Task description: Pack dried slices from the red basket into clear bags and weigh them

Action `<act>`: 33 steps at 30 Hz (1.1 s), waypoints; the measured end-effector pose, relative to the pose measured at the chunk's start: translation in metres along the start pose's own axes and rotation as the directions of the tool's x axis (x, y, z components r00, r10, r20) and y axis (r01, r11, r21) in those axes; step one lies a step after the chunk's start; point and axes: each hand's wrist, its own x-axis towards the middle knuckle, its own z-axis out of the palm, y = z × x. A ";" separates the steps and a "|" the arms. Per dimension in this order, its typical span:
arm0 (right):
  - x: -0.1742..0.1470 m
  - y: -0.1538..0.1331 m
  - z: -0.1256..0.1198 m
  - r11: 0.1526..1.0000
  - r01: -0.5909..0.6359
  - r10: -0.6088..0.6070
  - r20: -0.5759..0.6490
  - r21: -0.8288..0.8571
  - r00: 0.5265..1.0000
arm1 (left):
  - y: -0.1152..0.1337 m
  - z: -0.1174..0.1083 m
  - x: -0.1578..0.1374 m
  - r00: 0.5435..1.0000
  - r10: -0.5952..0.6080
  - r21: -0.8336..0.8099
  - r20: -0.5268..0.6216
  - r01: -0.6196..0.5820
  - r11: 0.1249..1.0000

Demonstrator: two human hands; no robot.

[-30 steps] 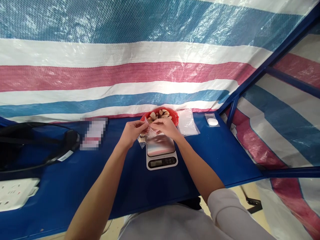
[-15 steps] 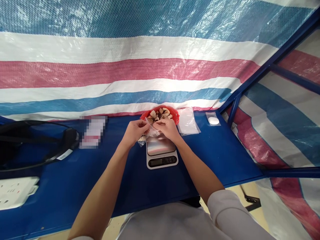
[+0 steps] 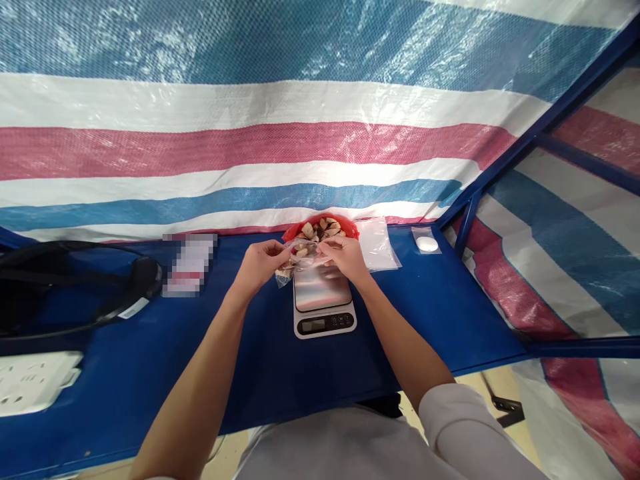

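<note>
A clear plastic bag [image 3: 306,259] is stretched between my two hands, above the far part of a kitchen scale [image 3: 323,293]. My left hand [image 3: 264,264] pinches one side of the bag, and my right hand [image 3: 346,257] pinches the other. Behind it, a red bowl [image 3: 354,228] holds pale and dark dried pieces [image 3: 325,227], perhaps sliced mushrooms. A small filled bag [image 3: 284,276] lies by the scale's left edge, partly hidden by my left hand. The scale has a metal plate and a small display at the front.
On the blue table [image 3: 420,313], a stack of clear bags [image 3: 379,247] lies right of the bowl. Farther right is a white oval object [image 3: 427,244] on a small bag. At left are a blurred-out packet [image 3: 190,265], a black strapped item [image 3: 145,283] and a white power strip [image 3: 37,381].
My hands have moved apart, the left one leftward and the right one slightly to the right. The bag between them is spread wider.
</note>
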 end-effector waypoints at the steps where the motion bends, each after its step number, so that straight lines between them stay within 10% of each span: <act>1: -0.001 -0.002 0.001 1.000 0.006 -0.006 0.007 -0.013 1.000 | 0.002 0.001 0.000 1.000 0.012 0.021 0.008 -0.013 1.000; 20: 0.007 -0.016 -0.009 0.954 0.206 -0.187 0.104 -0.218 0.977 | -0.013 -0.007 0.003 0.906 0.415 0.293 0.081 -0.419 0.859; 33: 0.008 -0.026 -0.018 0.916 0.289 -0.259 0.139 -0.277 0.956 | -0.057 0.013 0.010 0.903 0.425 0.340 0.064 -0.420 0.841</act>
